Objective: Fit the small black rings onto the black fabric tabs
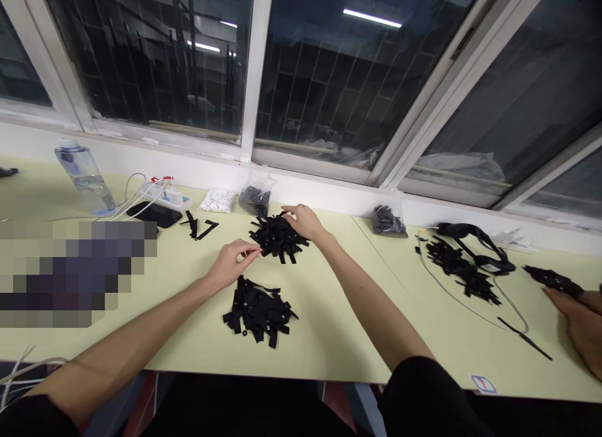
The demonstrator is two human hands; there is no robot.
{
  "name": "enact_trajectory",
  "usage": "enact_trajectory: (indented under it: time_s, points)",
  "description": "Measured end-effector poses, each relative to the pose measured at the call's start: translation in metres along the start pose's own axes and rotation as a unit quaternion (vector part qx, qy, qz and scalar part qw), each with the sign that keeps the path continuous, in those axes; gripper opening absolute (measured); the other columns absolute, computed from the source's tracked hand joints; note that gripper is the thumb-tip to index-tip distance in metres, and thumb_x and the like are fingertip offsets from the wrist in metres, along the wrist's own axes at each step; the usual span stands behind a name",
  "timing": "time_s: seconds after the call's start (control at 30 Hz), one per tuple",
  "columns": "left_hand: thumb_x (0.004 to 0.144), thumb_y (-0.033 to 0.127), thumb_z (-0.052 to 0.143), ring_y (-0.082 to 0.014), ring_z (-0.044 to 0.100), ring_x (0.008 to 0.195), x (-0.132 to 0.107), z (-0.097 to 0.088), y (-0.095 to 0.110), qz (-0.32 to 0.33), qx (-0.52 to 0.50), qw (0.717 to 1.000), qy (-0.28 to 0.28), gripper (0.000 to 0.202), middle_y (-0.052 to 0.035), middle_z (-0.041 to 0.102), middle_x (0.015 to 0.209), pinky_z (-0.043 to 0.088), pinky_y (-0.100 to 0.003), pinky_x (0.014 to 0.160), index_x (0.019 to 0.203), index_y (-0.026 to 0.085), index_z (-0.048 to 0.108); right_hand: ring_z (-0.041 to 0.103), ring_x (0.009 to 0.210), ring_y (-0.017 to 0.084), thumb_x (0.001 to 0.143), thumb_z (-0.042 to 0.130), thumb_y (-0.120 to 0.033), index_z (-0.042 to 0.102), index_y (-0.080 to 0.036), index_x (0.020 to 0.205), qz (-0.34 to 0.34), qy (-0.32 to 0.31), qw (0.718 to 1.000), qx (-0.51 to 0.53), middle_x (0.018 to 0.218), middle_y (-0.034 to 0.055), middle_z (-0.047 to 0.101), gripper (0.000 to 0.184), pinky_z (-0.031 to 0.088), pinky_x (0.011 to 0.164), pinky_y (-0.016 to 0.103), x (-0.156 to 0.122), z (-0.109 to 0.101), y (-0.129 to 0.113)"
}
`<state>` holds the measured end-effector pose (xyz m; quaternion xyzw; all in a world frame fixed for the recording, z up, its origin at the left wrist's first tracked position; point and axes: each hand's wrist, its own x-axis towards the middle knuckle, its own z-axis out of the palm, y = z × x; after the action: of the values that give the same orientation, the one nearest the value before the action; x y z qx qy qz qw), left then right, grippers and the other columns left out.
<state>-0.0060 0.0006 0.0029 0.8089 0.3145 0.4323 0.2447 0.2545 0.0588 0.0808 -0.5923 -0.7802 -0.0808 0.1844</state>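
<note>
Two heaps of short black strips with small shiny round fittings lie on the pale yellow table in front of me: a far heap of strips [281,237] and a near heap of strips [258,311]. My left hand [231,263] is closed in a pinch at the far heap's left edge; whatever sits between thumb and fingertips is too small to make out. My right hand [305,224] reaches over the back right of the same heap, its index finger stretched out and apart from the thumb, fingertips at the strips. One small black ring [244,333] lies beside the near heap.
Behind the heaps stand a bag of black parts [255,199], a white packet [218,200] and another bag [389,221]. Leftward are loose strips [200,227], a phone [155,214], a power strip [165,194] and a water bottle [87,177]. Another person's hand [576,324] is at right.
</note>
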Motion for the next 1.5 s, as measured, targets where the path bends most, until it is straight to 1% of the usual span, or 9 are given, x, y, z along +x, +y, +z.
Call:
enact_trajectory:
  time_s: [0.1,0.23,0.47,0.57,0.83,0.97,1.17,1.3,1.5]
  points:
    - [0.095,0.033,0.054,-0.0163,0.063,0.081,0.0,0.002,-0.002,0.004,0.013,1.0,-0.004,0.022,-0.0037,0.071,0.095,0.049,-0.029,0.072,0.102,0.025,0.072,0.058,0.11,0.031,0.087,0.061,-0.022,0.06,-0.015,0.127,0.013,-0.029,0.999,-0.033,0.11,0.0152,0.069,0.04,0.044,0.091,0.04,0.013,-0.008,0.006]
    - [0.095,0.032,0.053,-0.0165,0.063,0.083,0.001,0.005,-0.003,-0.005,0.018,1.0,-0.004,0.021,-0.0031,0.071,0.098,0.049,-0.03,0.076,0.102,0.025,0.072,0.061,0.101,0.024,0.094,0.052,-0.027,0.066,-0.018,0.117,-0.013,0.026,0.997,0.078,0.107,0.0095,0.07,0.028,0.044,0.09,0.035,-0.008,-0.012,-0.01]
    - [0.096,0.035,0.05,-0.018,0.063,0.089,0.0,0.004,0.002,0.018,0.015,0.996,-0.087,0.025,-0.0035,0.071,0.096,0.05,-0.029,0.077,0.102,0.025,0.072,0.06,0.072,0.015,0.086,0.063,-0.048,0.074,-0.021,0.096,-0.103,-0.222,0.906,0.346,0.088,0.0027,0.072,0.031,0.045,0.064,0.025,-0.09,0.006,-0.048]
    - [0.095,0.036,0.051,-0.0191,0.063,0.089,-0.001,0.004,0.006,0.057,0.017,0.989,-0.133,0.025,-0.0036,0.071,0.088,0.049,-0.031,0.079,0.094,0.024,0.074,0.06,0.072,0.015,0.078,0.072,-0.048,0.074,-0.022,0.093,-0.099,-0.242,0.888,0.377,0.086,0.0017,0.071,0.03,0.047,0.065,0.025,-0.101,0.018,-0.048]
    - [0.094,0.038,0.052,-0.0205,0.062,0.086,0.0,0.005,0.006,0.045,0.025,0.993,-0.109,0.027,-0.0048,0.071,0.086,0.049,-0.033,0.079,0.088,0.023,0.073,0.061,0.079,0.017,0.077,0.075,-0.035,0.074,-0.022,0.085,-0.136,-0.189,0.9,0.368,0.086,0.0024,0.069,0.015,0.05,0.071,0.029,-0.115,0.029,-0.053]
    - [0.095,0.036,0.05,-0.0192,0.062,0.088,0.0,0.006,0.007,0.026,0.038,0.996,-0.083,0.025,-0.0042,0.07,0.095,0.05,-0.031,0.079,0.106,0.025,0.07,0.061,0.073,0.015,0.082,0.068,-0.024,0.074,-0.021,0.084,-0.137,-0.181,0.901,0.369,0.085,0.0025,0.069,0.007,0.05,0.068,0.028,-0.121,0.031,-0.055]
    - [0.093,0.03,0.054,-0.0178,0.059,0.083,0.0,0.002,0.012,0.01,0.087,0.996,0.032,0.023,-0.0033,0.067,0.092,0.048,-0.03,0.076,0.114,0.023,0.061,0.06,0.067,0.016,0.084,0.062,-0.027,0.074,-0.018,0.086,0.005,-0.072,0.914,0.398,0.08,0.0029,0.071,0.015,0.047,0.064,0.028,-0.117,0.043,-0.055]
    - [0.094,0.028,0.051,-0.0179,0.059,0.082,-0.001,-0.002,0.015,0.077,0.112,0.991,0.016,0.015,-0.0038,0.066,0.084,0.047,-0.031,0.078,0.092,0.021,0.065,0.062,0.07,0.017,0.08,0.066,-0.033,0.073,-0.017,0.081,0.107,0.005,0.875,0.471,0.078,0.0038,0.071,0.018,0.048,0.067,0.029,-0.113,0.049,-0.059]
    - [0.094,0.028,0.05,-0.0191,0.061,0.082,-0.007,0.004,0.02,0.143,0.137,0.98,-0.036,0.019,-0.0057,0.068,0.085,0.048,-0.032,0.076,0.095,0.022,0.068,0.058,0.058,0.014,0.073,0.072,-0.036,0.073,-0.017,0.079,0.182,0.018,0.785,0.592,0.07,0.0026,0.069,0.02,0.046,0.057,0.026,-0.113,0.055,-0.07]
